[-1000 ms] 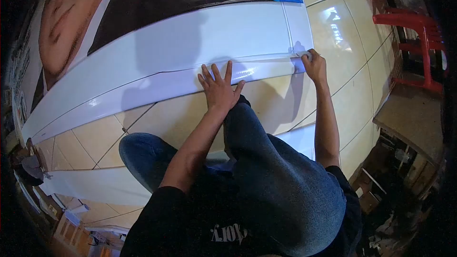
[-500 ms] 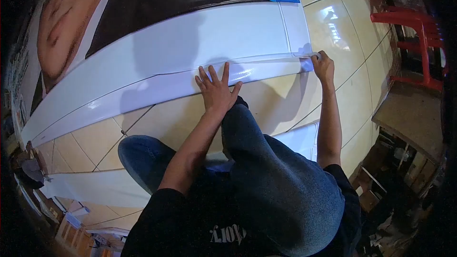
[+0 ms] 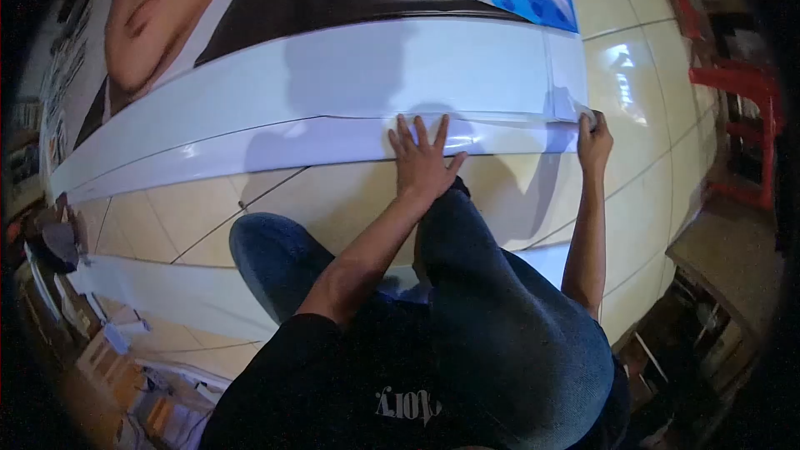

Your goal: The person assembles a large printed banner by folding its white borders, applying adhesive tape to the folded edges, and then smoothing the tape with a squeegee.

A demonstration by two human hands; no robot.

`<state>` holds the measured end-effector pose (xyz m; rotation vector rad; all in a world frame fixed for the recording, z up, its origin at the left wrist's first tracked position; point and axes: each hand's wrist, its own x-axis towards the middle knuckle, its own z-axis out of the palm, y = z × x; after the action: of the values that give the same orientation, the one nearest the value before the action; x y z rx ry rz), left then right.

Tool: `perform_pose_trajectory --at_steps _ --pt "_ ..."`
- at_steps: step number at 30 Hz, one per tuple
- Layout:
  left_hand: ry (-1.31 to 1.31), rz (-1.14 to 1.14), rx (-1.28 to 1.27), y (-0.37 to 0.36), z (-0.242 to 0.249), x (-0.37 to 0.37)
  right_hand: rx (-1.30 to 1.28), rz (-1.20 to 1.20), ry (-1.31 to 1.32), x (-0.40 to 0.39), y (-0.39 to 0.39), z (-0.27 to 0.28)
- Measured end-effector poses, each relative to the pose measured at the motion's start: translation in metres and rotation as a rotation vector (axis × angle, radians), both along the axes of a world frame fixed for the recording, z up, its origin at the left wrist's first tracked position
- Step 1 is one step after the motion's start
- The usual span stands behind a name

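A large printed vinyl banner (image 3: 350, 58) with a wide white border lies on the tiled floor in front of me. Along its near side the edge is folded into a long glossy flap (image 3: 292, 142). My left hand (image 3: 422, 162) presses flat on this flap, fingers spread, with the fingertips at the line where the fold meets the border. At the banner's right corner my right hand (image 3: 594, 142) is closed, pinching a thin whitish strip (image 3: 588, 119) between thumb and fingers. My bent knee (image 3: 450, 217) is just below the left hand.
A red plastic chair (image 3: 742, 133) stands at the right, beside a low brown board (image 3: 729, 242). Behind me lies another white strip of sheet (image 3: 167, 287) on the tiles (image 3: 625, 225). Clutter and wooden pieces (image 3: 108, 375) fill the lower left.
The view has shifted, so the banner and both hands appear further right and slightly lower. My left hand still presses the flap, and my right hand keeps its pinch at the corner.
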<state>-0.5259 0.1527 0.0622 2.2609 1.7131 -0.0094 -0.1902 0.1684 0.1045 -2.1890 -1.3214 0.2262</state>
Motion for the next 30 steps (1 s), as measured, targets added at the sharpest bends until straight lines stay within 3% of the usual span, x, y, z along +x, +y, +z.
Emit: perform_pose_trajectory --at_steps 7,9,23,30 --pt "-0.084 0.021 -0.024 0.001 0.014 -0.001 -0.288 0.463 0.259 -0.184 0.038 -0.001" --pt "0.044 0.011 -0.140 0.007 0.032 0.000 -0.313 0.510 0.259 -0.205 0.041 0.002" --pt "0.014 0.004 -0.193 0.008 0.022 0.000 -0.254 0.584 0.139 -0.203 0.035 -0.012" --pt "-0.057 0.001 -0.034 -0.002 0.002 -0.001 -0.234 0.401 0.148 -0.147 0.019 -0.021"
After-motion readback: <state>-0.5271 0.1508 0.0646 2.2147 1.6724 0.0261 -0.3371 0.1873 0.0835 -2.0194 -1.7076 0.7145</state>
